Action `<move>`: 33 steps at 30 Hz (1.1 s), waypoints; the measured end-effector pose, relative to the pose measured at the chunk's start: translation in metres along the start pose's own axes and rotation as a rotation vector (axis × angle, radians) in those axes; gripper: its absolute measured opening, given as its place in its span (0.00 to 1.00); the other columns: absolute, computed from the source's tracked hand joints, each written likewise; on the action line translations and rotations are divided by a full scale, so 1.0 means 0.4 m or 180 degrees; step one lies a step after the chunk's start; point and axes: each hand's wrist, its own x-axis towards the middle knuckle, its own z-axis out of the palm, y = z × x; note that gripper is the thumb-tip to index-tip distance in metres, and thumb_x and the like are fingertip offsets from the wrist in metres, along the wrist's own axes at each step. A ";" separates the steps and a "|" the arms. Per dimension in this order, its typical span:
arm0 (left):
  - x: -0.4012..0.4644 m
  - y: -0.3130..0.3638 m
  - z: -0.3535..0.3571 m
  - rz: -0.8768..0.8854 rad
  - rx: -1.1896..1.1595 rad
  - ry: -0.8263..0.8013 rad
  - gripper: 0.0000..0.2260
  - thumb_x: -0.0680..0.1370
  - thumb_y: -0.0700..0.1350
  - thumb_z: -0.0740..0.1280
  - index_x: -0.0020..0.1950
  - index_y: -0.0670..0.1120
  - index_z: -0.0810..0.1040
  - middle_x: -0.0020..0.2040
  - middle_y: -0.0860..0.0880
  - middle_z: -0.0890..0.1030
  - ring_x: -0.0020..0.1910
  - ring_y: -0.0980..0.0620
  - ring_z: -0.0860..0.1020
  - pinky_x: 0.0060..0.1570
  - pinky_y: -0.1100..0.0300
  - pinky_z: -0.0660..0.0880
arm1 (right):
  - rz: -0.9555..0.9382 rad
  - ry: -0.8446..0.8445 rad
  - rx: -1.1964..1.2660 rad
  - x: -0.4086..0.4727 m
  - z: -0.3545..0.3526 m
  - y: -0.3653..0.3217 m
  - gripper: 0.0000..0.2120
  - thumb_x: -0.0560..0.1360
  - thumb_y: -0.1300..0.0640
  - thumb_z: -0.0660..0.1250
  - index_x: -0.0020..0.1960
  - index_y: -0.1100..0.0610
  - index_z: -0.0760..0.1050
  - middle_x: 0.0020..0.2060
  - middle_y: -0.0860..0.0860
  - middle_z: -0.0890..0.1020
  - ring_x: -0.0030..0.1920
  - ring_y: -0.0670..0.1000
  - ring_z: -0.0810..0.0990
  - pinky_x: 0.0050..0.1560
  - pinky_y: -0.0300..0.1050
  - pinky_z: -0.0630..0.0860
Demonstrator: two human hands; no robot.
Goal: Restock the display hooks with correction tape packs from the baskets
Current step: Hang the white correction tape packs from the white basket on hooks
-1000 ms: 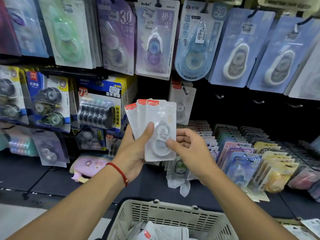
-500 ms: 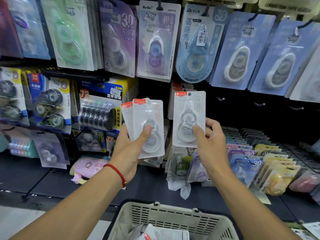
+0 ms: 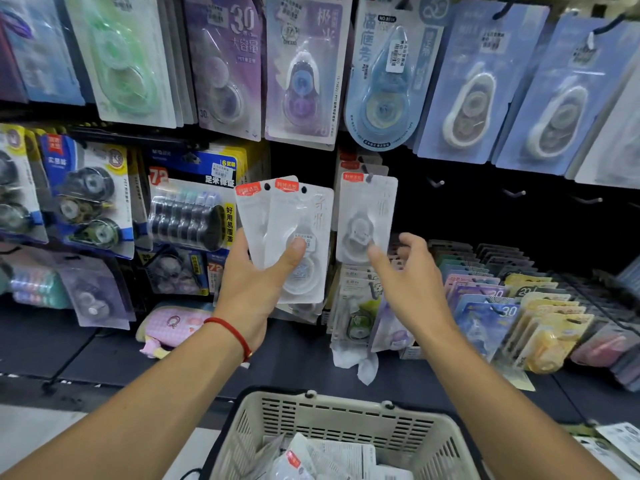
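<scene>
My left hand (image 3: pixel 258 282) grips two white correction tape packs (image 3: pixel 294 216) with red corner labels, thumb pressed on the front one. A third matching pack (image 3: pixel 369 209) hangs on a display hook (image 3: pixel 370 176) in front of other packs of the same kind. My right hand (image 3: pixel 410 275) is just below and to the right of that hanging pack, fingers loosely spread and holding nothing. A beige plastic basket (image 3: pixel 332 407) with more white packs (image 3: pixel 311 459) inside sits at the bottom centre.
Bare hooks (image 3: pixel 437 182) stick out of the dark panel right of the hanging pack. Large purple and blue tape packs (image 3: pixel 304 71) hang above. Black tape multipacks (image 3: pixel 187 216) hang left. Rows of coloured packs (image 3: pixel 491 306) stand on the lower shelf, right.
My right hand carried one pack from the left-hand stack up to the hook, let go of it and drew back. The left hand kept its two remaining packs.
</scene>
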 end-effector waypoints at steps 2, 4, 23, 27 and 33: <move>-0.001 -0.009 0.006 -0.0069 -0.0015 -0.0072 0.27 0.74 0.47 0.77 0.71 0.49 0.75 0.63 0.50 0.85 0.62 0.48 0.84 0.63 0.40 0.80 | -0.0097 -0.0256 -0.0123 -0.007 0.004 0.000 0.25 0.81 0.41 0.67 0.74 0.49 0.70 0.68 0.46 0.75 0.66 0.46 0.76 0.62 0.47 0.75; -0.008 -0.017 0.019 -0.0186 -0.0059 -0.0205 0.27 0.74 0.47 0.77 0.71 0.48 0.75 0.64 0.48 0.85 0.63 0.46 0.84 0.64 0.37 0.78 | -0.0156 -0.0711 0.0244 -0.022 0.016 -0.015 0.22 0.79 0.40 0.69 0.70 0.47 0.74 0.66 0.44 0.77 0.61 0.42 0.79 0.63 0.53 0.79; -0.008 -0.017 0.019 -0.0647 -0.0007 -0.0011 0.18 0.80 0.37 0.68 0.63 0.58 0.79 0.59 0.51 0.85 0.60 0.45 0.84 0.53 0.38 0.84 | -0.0270 -0.0080 0.1368 0.010 -0.005 -0.018 0.13 0.83 0.52 0.70 0.67 0.49 0.76 0.55 0.46 0.87 0.55 0.44 0.86 0.55 0.44 0.82; -0.007 -0.014 0.016 -0.0548 0.0137 0.0066 0.21 0.76 0.36 0.68 0.64 0.57 0.76 0.58 0.51 0.84 0.59 0.46 0.83 0.60 0.39 0.81 | -0.0309 -0.0113 0.1470 0.011 -0.013 -0.032 0.15 0.82 0.49 0.70 0.68 0.50 0.76 0.53 0.47 0.88 0.53 0.47 0.87 0.56 0.50 0.83; -0.008 -0.005 0.013 -0.0408 0.0270 0.0221 0.25 0.66 0.42 0.68 0.59 0.62 0.70 0.54 0.55 0.82 0.54 0.53 0.81 0.53 0.54 0.78 | -0.0303 0.0055 0.1227 0.014 -0.010 -0.040 0.22 0.80 0.44 0.72 0.71 0.50 0.75 0.52 0.44 0.88 0.51 0.44 0.86 0.51 0.42 0.82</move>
